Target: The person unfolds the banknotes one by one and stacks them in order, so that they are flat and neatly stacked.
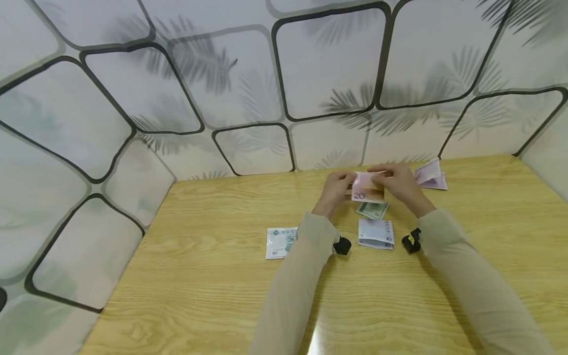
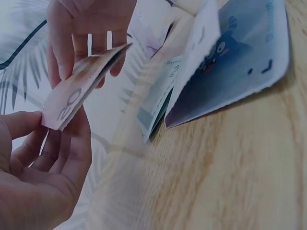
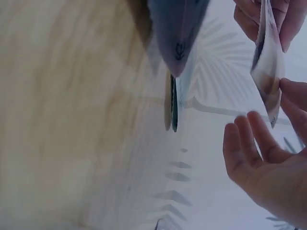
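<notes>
Raised over the table is a folded pink-and-brown banknote [image 1: 366, 189] marked 20. My left hand [image 1: 335, 192] pinches its left side; in the left wrist view, the left thumb lies on one face with fingers behind. My right hand [image 1: 401, 186] holds the other side, thumb and fingers on either side of the note. Several right-hand fingers [image 3: 254, 139] stretch loosely away from it in the right wrist view. Just below the hands lies a folded green banknote [image 1: 372, 210]. Nearer my body, a folded pale blue-violet banknote [image 1: 375, 233] stands partly open.
A greenish banknote marked 50 [image 1: 277, 242] lies to the left, partly covered by my left sleeve. Folded pink-violet paper [image 1: 431, 174] stands beyond my right hand. Behind the wooden table [image 1: 199, 276] rises a wall [image 1: 328, 64] with leaf patterns and dark outlines.
</notes>
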`<state>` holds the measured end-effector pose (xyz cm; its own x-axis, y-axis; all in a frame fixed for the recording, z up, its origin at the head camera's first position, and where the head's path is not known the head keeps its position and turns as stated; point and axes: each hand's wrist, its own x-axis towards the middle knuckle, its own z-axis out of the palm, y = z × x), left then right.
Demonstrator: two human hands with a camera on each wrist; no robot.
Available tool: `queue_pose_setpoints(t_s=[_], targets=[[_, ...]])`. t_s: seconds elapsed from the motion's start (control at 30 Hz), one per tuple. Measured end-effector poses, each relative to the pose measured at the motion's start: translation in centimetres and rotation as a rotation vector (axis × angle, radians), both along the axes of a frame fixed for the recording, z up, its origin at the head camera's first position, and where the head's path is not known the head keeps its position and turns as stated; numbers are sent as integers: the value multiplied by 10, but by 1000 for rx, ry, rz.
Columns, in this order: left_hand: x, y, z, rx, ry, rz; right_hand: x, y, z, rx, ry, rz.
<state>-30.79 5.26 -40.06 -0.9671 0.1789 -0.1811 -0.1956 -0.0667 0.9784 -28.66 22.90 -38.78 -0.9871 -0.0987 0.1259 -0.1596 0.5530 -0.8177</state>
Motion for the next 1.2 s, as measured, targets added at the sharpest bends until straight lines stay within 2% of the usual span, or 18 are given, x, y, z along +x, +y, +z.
queue_pose_setpoints(t_s=[0.2, 0.3, 0.37, 0.53, 0.73, 0.83, 1.03, 1.2], targets=[[3, -2, -3, -21, 49, 91, 9, -9, 4, 121, 125, -37], [4, -3, -4, 28, 60, 112, 15, -15, 7, 119, 115, -24], [5, -4, -4, 83, 70, 89, 18, -17, 9, 100, 79, -1], [8, -2, -3, 198, 96, -11, 22, -22, 12, -37, -36, 54], [12, -2, -2, 271, 119, -54, 23, -24, 12, -258, -105, 127], [12, -3, -2, 301, 126, -74, 23, -25, 14, -318, -132, 144], [11, -7, 0, 324, 119, -59, 23, -25, 17, -422, -207, 185], [13, -11, 4, 312, 130, -50, 22, -16, 18, -464, -240, 167]])
